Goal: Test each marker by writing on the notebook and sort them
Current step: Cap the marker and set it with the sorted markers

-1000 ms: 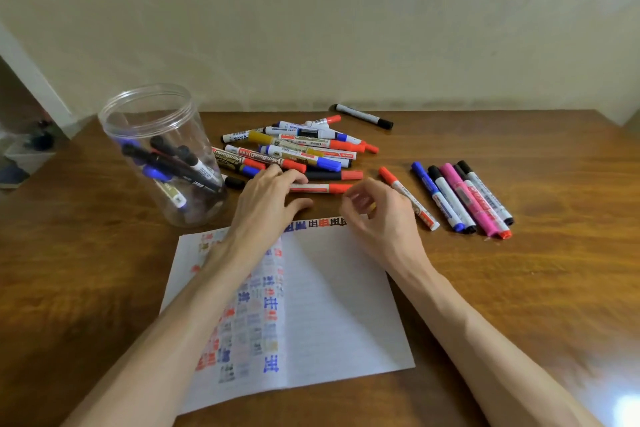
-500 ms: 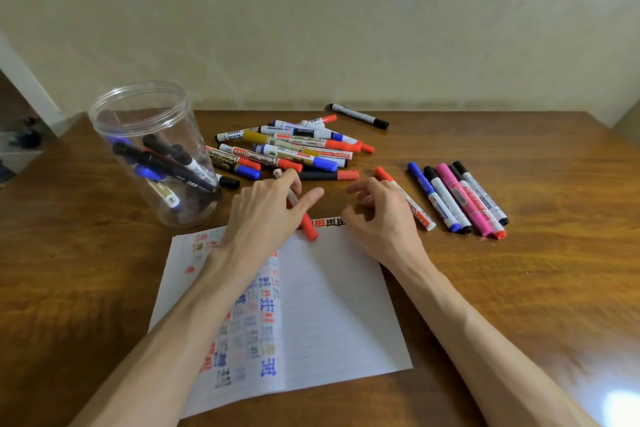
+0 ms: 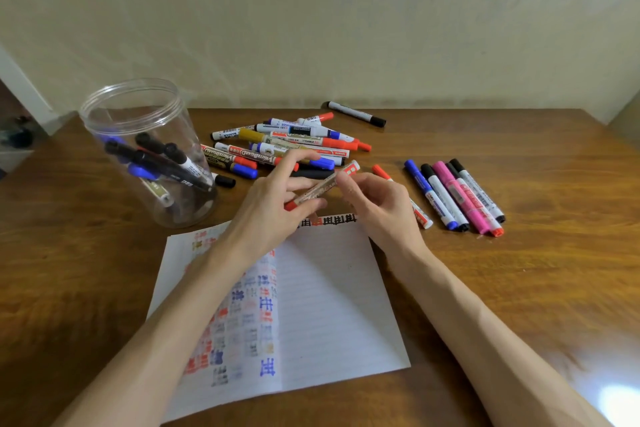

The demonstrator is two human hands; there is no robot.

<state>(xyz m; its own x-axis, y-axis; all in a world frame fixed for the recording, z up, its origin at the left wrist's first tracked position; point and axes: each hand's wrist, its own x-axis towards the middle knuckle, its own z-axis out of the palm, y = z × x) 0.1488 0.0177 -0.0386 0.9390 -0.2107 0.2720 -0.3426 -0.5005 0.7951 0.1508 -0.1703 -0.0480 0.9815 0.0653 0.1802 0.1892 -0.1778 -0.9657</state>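
Both hands hold one red whiteboard marker [image 3: 320, 188] above the top edge of the notebook [image 3: 332, 305]. My left hand [image 3: 273, 208] grips its red-capped lower end, and my right hand [image 3: 377, 204] pinches the barrel near the upper end. The marker slants up to the right. The notebook lies open with rows of coloured test marks on its left page. A pile of unsorted markers [image 3: 291, 146] lies just beyond the hands. A row of sorted markers [image 3: 453, 194] lies to the right.
A clear plastic jar [image 3: 145, 149] holding several black and blue markers stands at the left. One black marker [image 3: 356, 113] lies alone near the wall. The wooden table [image 3: 536, 270] stretches out to the right.
My left hand drew a red marker out of the pile and lifted it over the notebook. My right hand came in and took hold of its barrel.
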